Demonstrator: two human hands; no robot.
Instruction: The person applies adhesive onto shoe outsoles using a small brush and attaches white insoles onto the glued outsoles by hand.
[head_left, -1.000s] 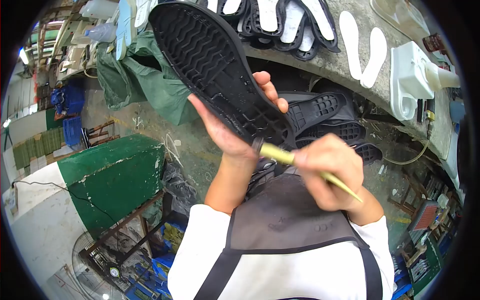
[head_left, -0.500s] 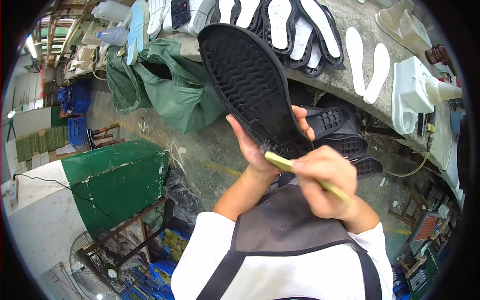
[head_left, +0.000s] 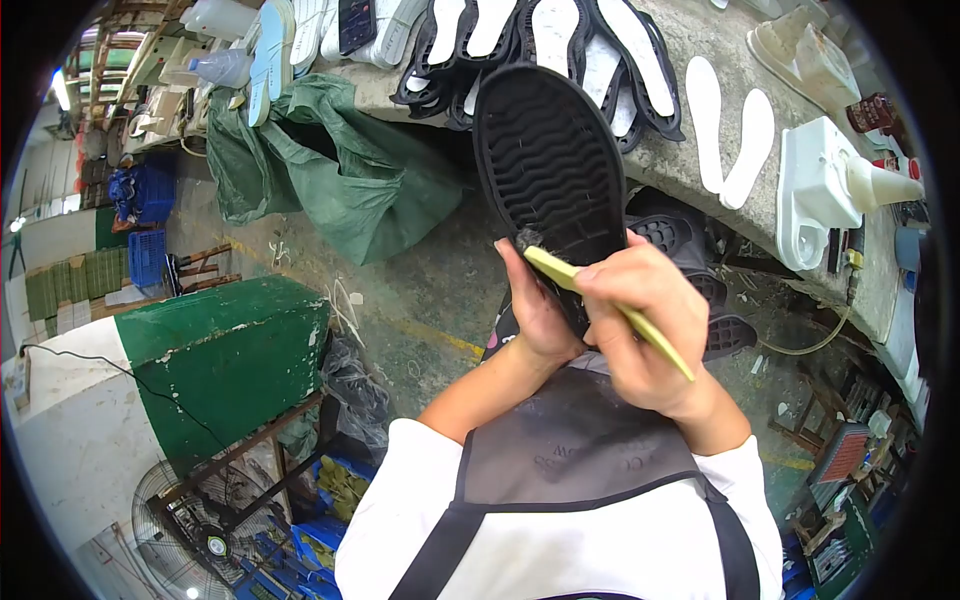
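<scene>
A black shoe sole (head_left: pixel 552 165) is tilted up in front of me, its ribbed inner side facing me. My left hand (head_left: pixel 541 315) grips it around the heel end, thumb along the left rim and fingers behind. My right hand (head_left: pixel 648 325) is closed on the yellow-green handle of a brush (head_left: pixel 555 268). The dark bristles touch the inside of the sole near its left rim, above my left thumb. Several more black soles (head_left: pixel 728 335) lie below the bench edge, just beyond my right hand.
On the concrete bench (head_left: pixel 650 165) lie black soles with white insoles (head_left: pixel 555 40), two loose white insoles (head_left: pixel 745 150) and a phone (head_left: pixel 357 25). A white container with a funnel (head_left: pixel 825 185) stands at the right. A green sack (head_left: pixel 375 195) hangs at the left; a fan (head_left: pixel 205 535) stands lower left.
The sole has tipped to a more upright angle and shifted right, showing more soles on the bench behind. The brush has moved up along its left side. Both hands keep their hold.
</scene>
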